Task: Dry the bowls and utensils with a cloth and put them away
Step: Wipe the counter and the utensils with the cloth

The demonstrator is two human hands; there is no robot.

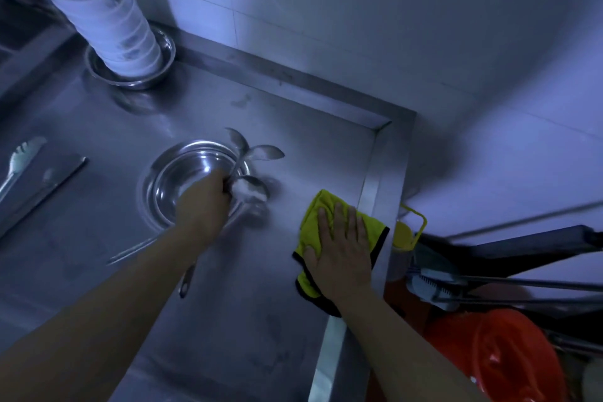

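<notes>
steel counter | tiled wall | right hand flat on cloth

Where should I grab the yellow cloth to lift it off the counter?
Judging by its pose, pinch the far corner of the yellow cloth, coming from above. It lies flat on the steel counter under the right hand, and that corner sticks out bare beyond the fingertips.

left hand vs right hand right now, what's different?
The left hand grips a bunch of spoons over the steel bowl, fingers curled; the right hand lies flat, fingers straight, on the yellow cloth. Left holds metal utensils off the surface; right presses fabric onto it. Both are over the steel counter.
</notes>
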